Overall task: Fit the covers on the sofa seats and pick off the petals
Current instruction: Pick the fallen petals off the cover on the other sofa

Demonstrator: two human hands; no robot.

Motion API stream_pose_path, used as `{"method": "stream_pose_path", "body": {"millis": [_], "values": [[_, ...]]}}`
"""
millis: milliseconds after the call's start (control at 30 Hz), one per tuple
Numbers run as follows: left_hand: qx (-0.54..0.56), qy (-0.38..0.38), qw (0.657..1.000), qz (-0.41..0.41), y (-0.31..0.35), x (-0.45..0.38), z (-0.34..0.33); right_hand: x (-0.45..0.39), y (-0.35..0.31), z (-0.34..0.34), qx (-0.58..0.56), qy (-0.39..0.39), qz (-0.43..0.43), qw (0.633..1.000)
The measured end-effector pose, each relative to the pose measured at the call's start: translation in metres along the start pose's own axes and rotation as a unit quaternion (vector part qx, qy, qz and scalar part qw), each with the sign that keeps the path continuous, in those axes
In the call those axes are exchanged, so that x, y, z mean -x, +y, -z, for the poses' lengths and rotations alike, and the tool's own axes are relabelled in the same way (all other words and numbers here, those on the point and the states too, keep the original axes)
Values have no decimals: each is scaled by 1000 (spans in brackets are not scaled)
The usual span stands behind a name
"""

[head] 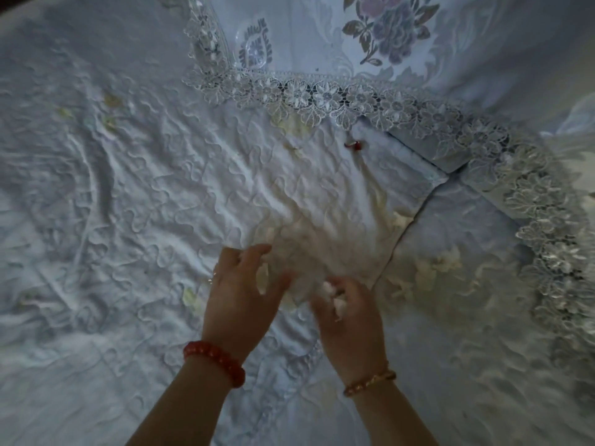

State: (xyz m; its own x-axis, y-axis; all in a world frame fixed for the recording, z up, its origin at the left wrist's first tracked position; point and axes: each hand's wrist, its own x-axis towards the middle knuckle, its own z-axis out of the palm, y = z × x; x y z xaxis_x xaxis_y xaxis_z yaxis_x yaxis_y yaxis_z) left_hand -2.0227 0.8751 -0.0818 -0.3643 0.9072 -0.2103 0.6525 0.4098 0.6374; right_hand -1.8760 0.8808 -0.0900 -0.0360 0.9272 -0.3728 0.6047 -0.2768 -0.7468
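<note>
Nearest, the left hand [240, 286] with a red bead bracelet [215, 360] is over the quilted cover [128, 188], its fingers apart and relaxed. Just beside it, the right hand [347, 312] with a gold bracelet [368, 381] has its fingers curled around a bunch of white petals [333, 294]. More petals [431, 268] lie to the right on the seat. Further, a lace edge [322, 98] crosses the sofa
</note>
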Motion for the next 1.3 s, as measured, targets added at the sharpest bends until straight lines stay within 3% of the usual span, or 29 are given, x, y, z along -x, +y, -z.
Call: {"method": "stream_pose_path", "body": {"millis": [67,200,300,433,600,667,767,900,1000,1200,1300], "values": [[-14,-13,1000,9,-8,9,-10,6,7,-13,72,-19,17,997],[-21,1,1000,-3,-15,10,-16,2,13,-20,91,13,34,995],[-2,33,999,-8,-17,11,-9,-2,17,-13,-43,22,-49,998],[-6,63,997,39,-25,19,2,8,14,13,-277,70,-141,948],[-38,88,991,96,-11,27,2,9,23,54,-287,198,-85,933],[-23,62,997,45,6,31,-6,2,29,64,-220,237,-80,943],[-23,21,999,-38,21,38,-27,-13,37,75,-20,261,-88,961],[-26,-24,999,-36,20,42,-50,-38,43,81,110,149,-140,973],[-27,-24,999,-37,15,39,-54,-52,52,83,219,112,-108,963],[42,-8,997,-71,41,46,-50,-52,63,98,60,214,-30,975],[54,-37,995,-75,66,50,-60,-37,65,105,-88,294,-51,950]]}}
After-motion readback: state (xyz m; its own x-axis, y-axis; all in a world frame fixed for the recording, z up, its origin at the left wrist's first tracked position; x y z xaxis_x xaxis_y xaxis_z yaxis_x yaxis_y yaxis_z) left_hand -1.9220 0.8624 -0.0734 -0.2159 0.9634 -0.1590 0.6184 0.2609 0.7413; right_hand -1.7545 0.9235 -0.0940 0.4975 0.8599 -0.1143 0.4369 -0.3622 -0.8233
